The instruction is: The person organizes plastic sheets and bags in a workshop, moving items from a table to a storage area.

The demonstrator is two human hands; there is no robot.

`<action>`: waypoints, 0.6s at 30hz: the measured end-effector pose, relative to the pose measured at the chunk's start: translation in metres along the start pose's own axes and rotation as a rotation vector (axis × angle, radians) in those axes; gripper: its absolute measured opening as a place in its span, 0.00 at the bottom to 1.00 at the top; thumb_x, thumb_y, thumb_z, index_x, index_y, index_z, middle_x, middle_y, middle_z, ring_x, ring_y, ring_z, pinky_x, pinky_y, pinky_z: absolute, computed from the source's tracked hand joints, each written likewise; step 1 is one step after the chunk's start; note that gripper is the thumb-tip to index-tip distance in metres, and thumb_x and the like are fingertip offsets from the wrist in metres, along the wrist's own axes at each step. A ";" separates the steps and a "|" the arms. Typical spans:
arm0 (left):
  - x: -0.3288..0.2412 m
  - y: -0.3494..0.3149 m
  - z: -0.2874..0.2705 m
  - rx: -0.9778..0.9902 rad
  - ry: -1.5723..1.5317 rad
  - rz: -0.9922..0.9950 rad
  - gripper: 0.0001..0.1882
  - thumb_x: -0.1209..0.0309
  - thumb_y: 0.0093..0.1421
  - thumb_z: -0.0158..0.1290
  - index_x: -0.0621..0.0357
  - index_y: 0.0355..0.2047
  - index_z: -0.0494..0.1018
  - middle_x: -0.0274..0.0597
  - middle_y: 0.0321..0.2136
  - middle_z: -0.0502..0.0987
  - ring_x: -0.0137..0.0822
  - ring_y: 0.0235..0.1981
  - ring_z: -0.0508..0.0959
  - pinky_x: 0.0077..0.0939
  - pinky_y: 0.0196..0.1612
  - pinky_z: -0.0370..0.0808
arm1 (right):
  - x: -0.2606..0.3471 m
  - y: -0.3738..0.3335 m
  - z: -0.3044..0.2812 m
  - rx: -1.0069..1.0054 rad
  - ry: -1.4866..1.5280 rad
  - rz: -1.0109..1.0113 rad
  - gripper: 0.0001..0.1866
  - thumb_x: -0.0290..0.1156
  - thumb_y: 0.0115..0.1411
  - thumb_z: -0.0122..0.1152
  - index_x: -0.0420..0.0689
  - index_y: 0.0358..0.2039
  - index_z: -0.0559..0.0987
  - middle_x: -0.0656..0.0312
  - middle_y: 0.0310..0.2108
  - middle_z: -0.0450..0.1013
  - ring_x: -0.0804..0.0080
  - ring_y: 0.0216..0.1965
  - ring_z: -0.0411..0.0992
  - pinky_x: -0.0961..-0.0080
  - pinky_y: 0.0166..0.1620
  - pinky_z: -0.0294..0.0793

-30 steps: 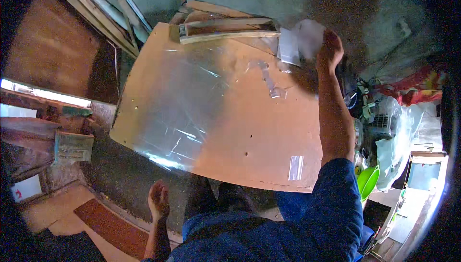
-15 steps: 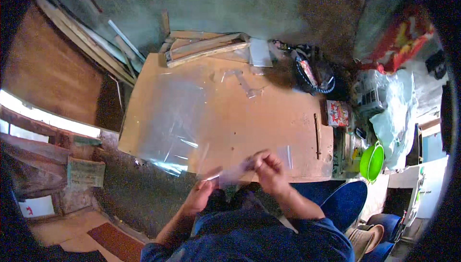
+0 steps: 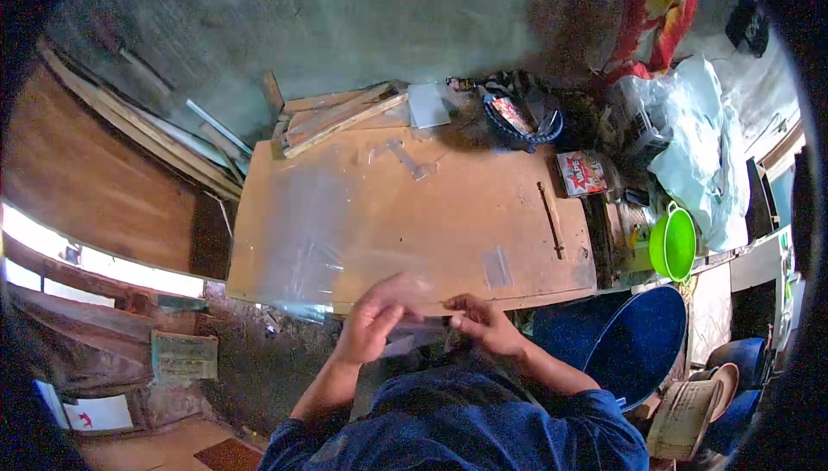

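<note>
My left hand (image 3: pixel 371 326) and my right hand (image 3: pixel 485 326) are close together in front of my body, just off the near edge of the board-topped table (image 3: pixel 457 229). Between and below them hangs a small clear plastic piece (image 3: pixel 407 341), see-through and hard to outline. The right fingers and thumb are pinched on its right side. Motion smears the left fingers, so their grip on the plastic does not show. A large clear plastic sheet (image 3: pixel 306 212) covers the table's left part. Another small clear piece (image 3: pixel 496 266) lies near the front edge.
Plastic scraps (image 3: pixel 405 159) and a wooden frame (image 3: pixel 345 122) lie at the back. A dark basket (image 3: pixel 528 130), a red-and-white box (image 3: pixel 580 173) and a thin rod (image 3: pixel 550 221) are on the right. Beyond stand a green basin (image 3: pixel 673 245) and a blue barrel (image 3: pixel 642 346).
My left hand has risen and come nearer the right hand, its fingers blurred. The right hand has lowered slightly, with the clear plastic still in it. The view has shifted.
</note>
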State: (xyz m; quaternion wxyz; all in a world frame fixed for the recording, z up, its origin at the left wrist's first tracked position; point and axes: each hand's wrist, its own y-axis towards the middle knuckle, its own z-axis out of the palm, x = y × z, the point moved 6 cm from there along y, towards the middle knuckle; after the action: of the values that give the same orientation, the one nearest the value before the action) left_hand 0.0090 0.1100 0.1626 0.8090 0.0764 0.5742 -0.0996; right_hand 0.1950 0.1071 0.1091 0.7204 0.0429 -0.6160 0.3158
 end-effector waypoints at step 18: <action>0.050 -0.016 0.034 -0.106 0.345 -0.092 0.08 0.69 0.60 0.53 0.62 0.33 0.72 0.34 0.25 0.77 0.21 0.27 0.74 0.17 0.33 0.71 | 0.014 -0.021 -0.019 -0.217 -0.086 -0.196 0.07 0.26 0.61 0.54 0.37 0.38 0.75 0.65 0.30 0.73 0.80 0.34 0.71 0.81 0.39 0.71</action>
State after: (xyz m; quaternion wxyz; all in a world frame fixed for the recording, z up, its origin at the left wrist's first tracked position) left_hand 0.0526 0.0831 0.1262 0.6962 0.0232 0.7116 -0.0917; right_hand 0.2227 0.1043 0.1242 0.7210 0.0382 -0.6697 0.1736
